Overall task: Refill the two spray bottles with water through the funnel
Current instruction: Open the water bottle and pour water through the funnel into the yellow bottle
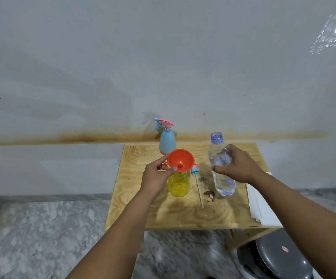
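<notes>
A yellow spray bottle stands uncapped on the wooden table, with an orange funnel sitting in its neck. My left hand pinches the funnel's rim between thumb and fingers. My right hand grips a clear water bottle, open at the top and upright, just right of the funnel. The yellow bottle's spray head with its long tube lies on the table between the two. A blue spray bottle with a pink and blue trigger stands capped at the back edge.
A dark brown scrap lies on the table near the tube's end. White sheets hang over the table's right edge. A grey round appliance sits on the marble floor at lower right. The wall is right behind the table.
</notes>
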